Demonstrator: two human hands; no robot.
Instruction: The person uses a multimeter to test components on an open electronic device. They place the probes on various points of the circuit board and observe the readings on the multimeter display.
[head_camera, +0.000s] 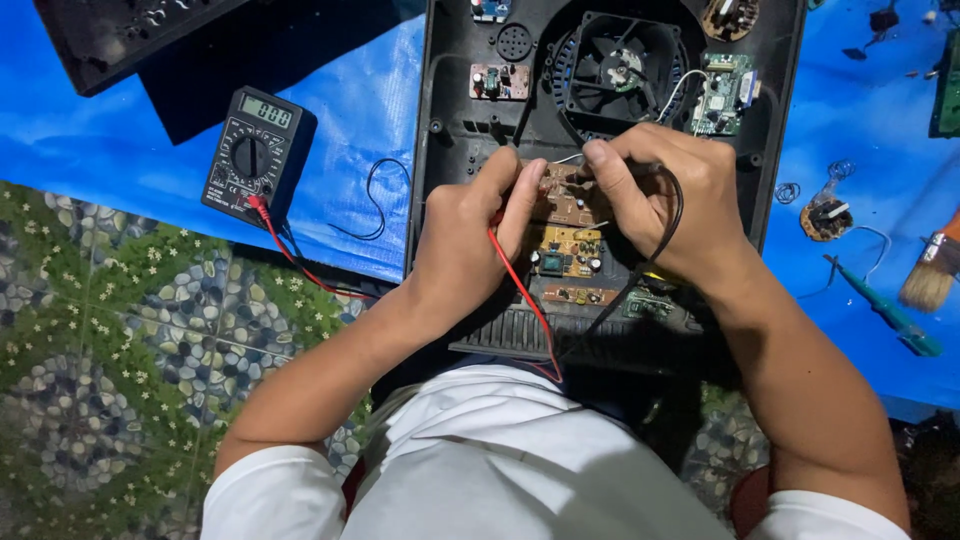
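Note:
My left hand (470, 235) pinches a red test probe with a red lead (525, 300), its tip pressed on a brown circuit board (565, 205). Across from it, my right hand (665, 200) grips a black probe whose black lead (675, 200) loops over the hand, also touching that board. The board sits in an open black plastic appliance housing (445, 150) with a black cooling fan (620, 65). A yellow board (568, 250) lies just below the brown one. A black digital multimeter (255, 150) rests to the left on a blue tarp, with the red lead plugged into it.
Small green and red circuit boards (725, 95) are mounted in the housing. On the blue tarp (860, 150) at the right lie a green-handled screwdriver (885, 305), a paintbrush (930, 275) and small parts. Pebble-patterned floor (120, 330) shows at the left. A black panel (150, 30) lies top left.

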